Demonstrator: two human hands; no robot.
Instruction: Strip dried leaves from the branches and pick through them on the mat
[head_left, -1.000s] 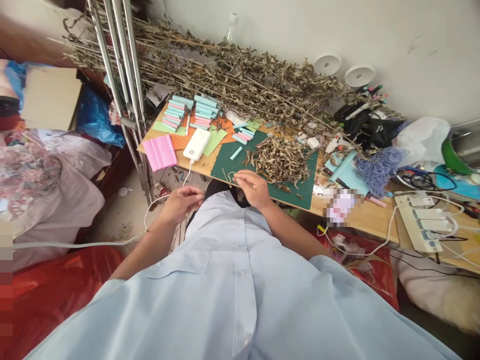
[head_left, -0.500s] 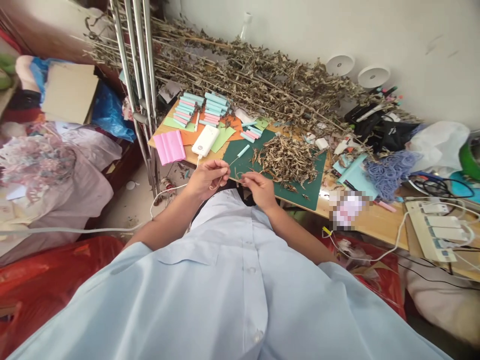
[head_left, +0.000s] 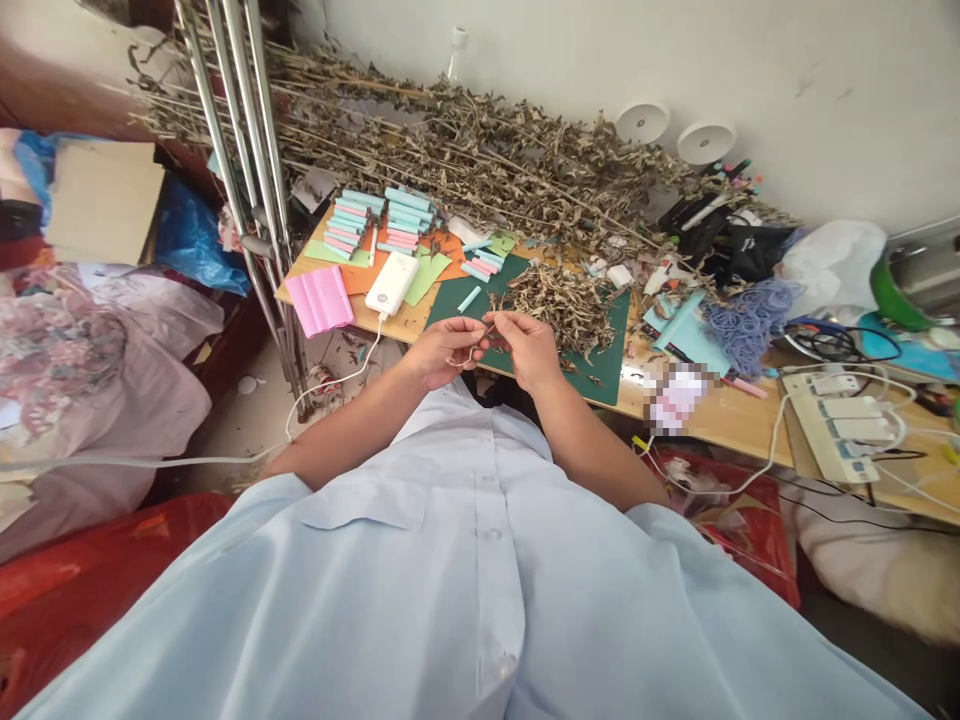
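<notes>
My left hand point(head_left: 441, 355) and my right hand point(head_left: 532, 350) meet just above the near edge of the green mat point(head_left: 450, 301). Both are closed in a pinch on a thin brown dried plant stem point(head_left: 472, 352), whose curled end shows by the left fingers. Fingers hide most of it. Right behind the hands lies a heap of dried leaves point(head_left: 562, 308) on the mat. A single light blue paper roll point(head_left: 469, 298) rests on the mat beyond the left fingertips.
Stacked blue and pink paper rolls point(head_left: 409, 212) lie behind a white power bank point(head_left: 392, 283) with a cable. Long dried plant stalks point(head_left: 465, 150) run along the wall. Metal poles point(head_left: 236, 130) stand at left. A power strip point(head_left: 832, 425) and purple yarn point(head_left: 750, 318) are at right.
My hands have come together; the right fingers now touch the left at the stem. A thin strand that stuck out from the left hand no longer shows. The view has shifted slightly.
</notes>
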